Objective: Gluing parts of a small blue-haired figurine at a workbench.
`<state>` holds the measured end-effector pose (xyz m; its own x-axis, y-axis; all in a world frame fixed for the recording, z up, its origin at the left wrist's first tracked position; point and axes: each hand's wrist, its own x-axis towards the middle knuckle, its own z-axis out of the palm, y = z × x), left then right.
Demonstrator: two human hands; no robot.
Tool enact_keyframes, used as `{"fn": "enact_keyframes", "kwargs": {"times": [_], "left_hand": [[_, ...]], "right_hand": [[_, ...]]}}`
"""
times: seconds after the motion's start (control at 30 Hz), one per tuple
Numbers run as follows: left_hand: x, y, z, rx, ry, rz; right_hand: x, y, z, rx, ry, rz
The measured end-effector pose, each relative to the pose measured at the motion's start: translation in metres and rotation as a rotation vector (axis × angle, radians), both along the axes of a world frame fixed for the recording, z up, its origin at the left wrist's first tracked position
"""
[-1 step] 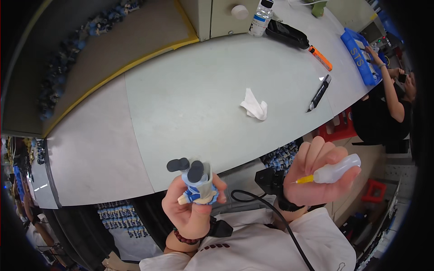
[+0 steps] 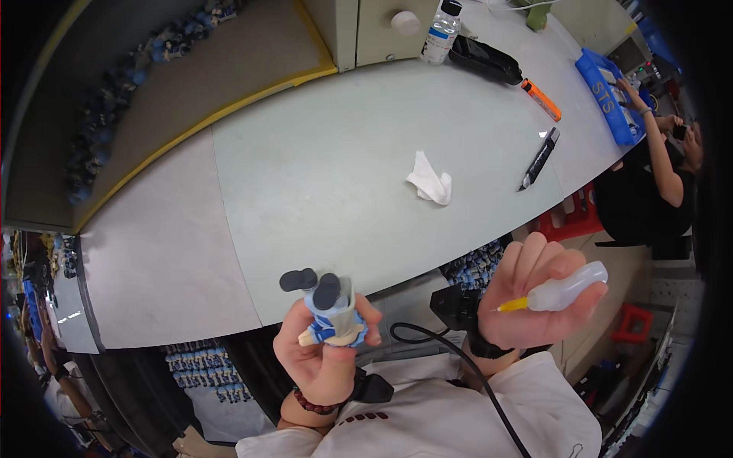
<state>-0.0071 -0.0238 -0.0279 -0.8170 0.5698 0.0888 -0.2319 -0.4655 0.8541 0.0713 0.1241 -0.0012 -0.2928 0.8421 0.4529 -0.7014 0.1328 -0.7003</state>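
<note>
Pinched between the thumb and fingers of my left hand point(image 2: 324, 347) is a small blue and white figurine point(image 2: 334, 317). It is upside down, its dark grey shoes pointing up, and my fingers hide part of it. My right hand point(image 2: 527, 298) is closed around a translucent white squeeze bottle point(image 2: 569, 288). The bottle's thin needle tip with a yellow base point(image 2: 513, 304) points left, toward the figurine but well apart from it. Both hands are in front of the table's near edge. A crumpled white tissue point(image 2: 430, 180) lies on the table beyond them.
On the table point(image 2: 321, 168) are a black utility knife point(image 2: 540, 159), an orange box cutter point(image 2: 541, 100), a black tray point(image 2: 486, 59), a clear bottle point(image 2: 440, 34) and a blue bin point(image 2: 607, 99). Figurines point(image 2: 107, 126) line a shelf at left. A co-worker point(image 2: 649, 183) sits at right.
</note>
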Motion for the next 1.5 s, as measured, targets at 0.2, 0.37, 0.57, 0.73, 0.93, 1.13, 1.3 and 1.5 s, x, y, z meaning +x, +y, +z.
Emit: {"fn": "enact_keyframes", "kwargs": {"times": [0.2, 0.37, 0.57, 0.73, 0.93, 1.13, 1.3, 1.5], "left_hand": [[0.004, 0.002, 0.008, 0.015, -0.11, 0.049], [0.0, -0.002, 0.006, -0.011, -0.047, -0.01], [0.002, -0.001, -0.005, 0.102, 0.252, 0.081], [-0.004, -0.008, -0.007, 0.069, 0.491, -0.016], [-0.008, -0.005, -0.013, 0.145, 0.599, -0.006], [-0.005, -0.011, 0.0, 0.029, 0.528, -0.039], [-0.003, -0.012, -0.007, 0.041, 0.553, -0.009], [-0.006, -0.011, -0.006, -0.03, 0.626, -0.001]], "right_hand": [[0.001, -0.008, 0.002, 0.016, 0.005, 0.115], [0.002, -0.012, -0.002, 0.068, -0.021, 0.155], [0.003, -0.012, -0.003, 0.395, -0.039, 0.184], [0.005, -0.017, -0.003, 0.499, -0.124, 0.093], [0.005, -0.017, 0.002, 0.555, -0.179, 0.12], [0.004, -0.017, 0.0, 0.638, -0.195, 0.135], [0.005, -0.017, 0.0, 0.772, -0.261, 0.065], [0.0, -0.022, 0.0, 0.735, -0.218, -0.004]]}}
